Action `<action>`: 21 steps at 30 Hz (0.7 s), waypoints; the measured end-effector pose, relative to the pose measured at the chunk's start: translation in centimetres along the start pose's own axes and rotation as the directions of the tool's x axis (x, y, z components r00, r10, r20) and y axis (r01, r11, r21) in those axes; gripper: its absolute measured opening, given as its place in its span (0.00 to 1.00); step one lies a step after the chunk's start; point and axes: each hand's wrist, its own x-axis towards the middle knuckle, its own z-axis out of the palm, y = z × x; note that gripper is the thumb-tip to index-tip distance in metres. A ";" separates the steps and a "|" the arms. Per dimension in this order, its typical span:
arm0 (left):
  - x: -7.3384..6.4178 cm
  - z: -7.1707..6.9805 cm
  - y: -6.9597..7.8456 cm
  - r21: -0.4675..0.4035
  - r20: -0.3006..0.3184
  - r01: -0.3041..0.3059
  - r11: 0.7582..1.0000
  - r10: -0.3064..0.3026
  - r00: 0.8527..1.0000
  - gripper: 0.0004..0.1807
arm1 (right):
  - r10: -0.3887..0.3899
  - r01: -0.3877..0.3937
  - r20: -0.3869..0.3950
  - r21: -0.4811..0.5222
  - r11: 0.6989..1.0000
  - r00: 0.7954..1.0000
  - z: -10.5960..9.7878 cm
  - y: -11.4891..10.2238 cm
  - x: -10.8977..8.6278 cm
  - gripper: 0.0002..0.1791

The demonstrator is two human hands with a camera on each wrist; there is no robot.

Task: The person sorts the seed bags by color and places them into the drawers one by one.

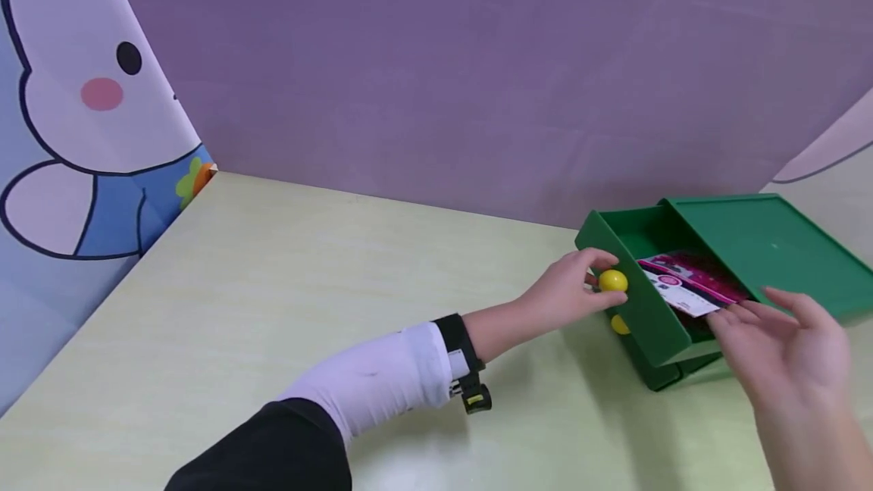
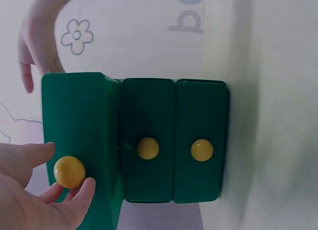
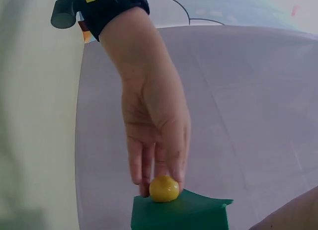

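Observation:
A green drawer box (image 1: 774,237) stands at the table's right side, its top drawer (image 1: 648,317) pulled out toward me. My left hand (image 1: 600,279) pinches that drawer's yellow knob (image 1: 612,280) between thumb and fingers; the left wrist view shows the same knob (image 2: 69,171), and the right wrist view shows fingers on it (image 3: 164,188). A pink and white packet (image 1: 689,283) lies inside the open drawer. My right hand (image 1: 733,317) reaches in from the right with fingers straight, its tips at the packet's near edge. Two lower drawers stay closed, each with a yellow knob (image 2: 147,148).
The box sits on a pale wooden table (image 1: 307,286). A purple backdrop (image 1: 477,59) closes off the back, and a cartoon rabbit panel (image 1: 68,97) stands along the left. A black strap with a camera (image 1: 467,373) circles my left wrist.

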 end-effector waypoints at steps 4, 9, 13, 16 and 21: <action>0.2 0.4 -0.1 0.024 -0.025 0.009 1.000 -0.008 1.000 0.24 | -0.060 0.066 0.031 -0.203 0.977 0.998 -0.1 0.5 -0.7 0.41; 0.4 0.3 0.0 0.044 -0.032 -0.013 0.999 0.015 0.999 0.20 | -0.115 0.140 0.091 -0.354 0.925 0.989 0.2 0.8 -1.1 0.40; 0.5 0.2 0.0 0.046 -0.032 -0.016 0.999 0.018 0.999 0.19 | -0.129 0.243 0.260 -0.471 0.848 0.957 1.0 0.1 -0.8 0.36; 0.7 0.1 0.0 0.048 -0.033 -0.022 0.999 0.024 0.999 0.18 | -0.154 0.353 0.376 -0.547 0.759 0.914 1.8 -1.1 0.2 0.33; 1.0 0.4 -0.2 0.054 -0.015 -0.024 0.998 0.024 1.000 0.19 | -0.136 0.402 0.416 -0.664 0.630 0.899 1.1 -5.2 3.8 0.32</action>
